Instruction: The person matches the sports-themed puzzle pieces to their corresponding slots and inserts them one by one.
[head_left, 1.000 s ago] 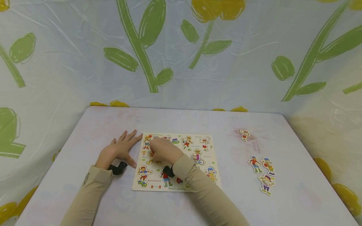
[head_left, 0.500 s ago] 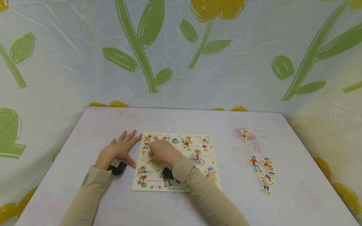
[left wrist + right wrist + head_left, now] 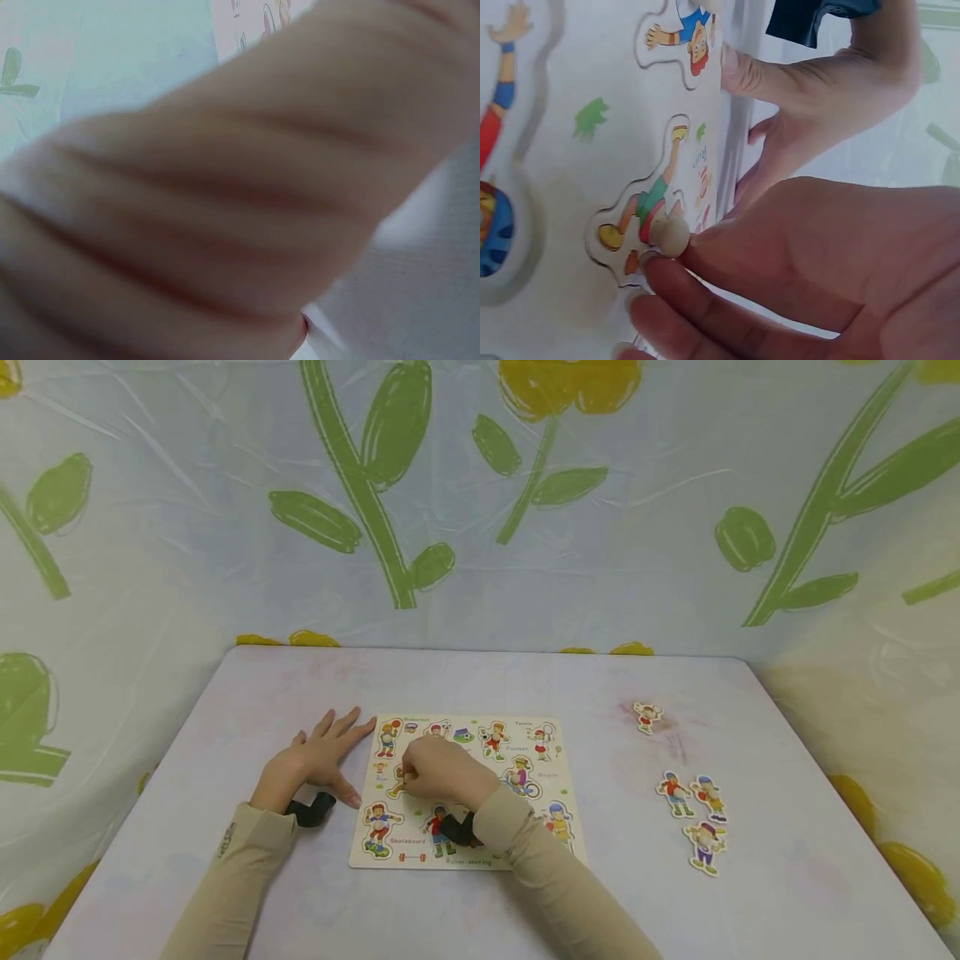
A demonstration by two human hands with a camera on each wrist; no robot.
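Observation:
A wooden puzzle board (image 3: 555, 789) printed with sports figures lies flat on the table. My right hand (image 3: 450, 772) is over its left half. In the right wrist view, thumb and forefinger pinch the round knob (image 3: 671, 237) of a runner puzzle piece (image 3: 654, 202). This piece lies within its matching outline on the board; whether it sits fully flush I cannot tell. With fingers spread, my left hand (image 3: 322, 756) rests on the table at the board's left edge, its thumb touching that edge. The left wrist view is mostly filled by blurred skin.
Several loose figure pieces lie right of the board: a tennis player (image 3: 648, 717) farther back, then a red-shirted figure (image 3: 677, 795), a basketball player (image 3: 708, 797) and a purple-trousered figure (image 3: 705, 847) grouped together. A flower-patterned curtain (image 3: 600, 552) surrounds the table.
My right hand has shifted slightly toward me and to the right, uncovering more of the board's top row. My left hand stays in place.

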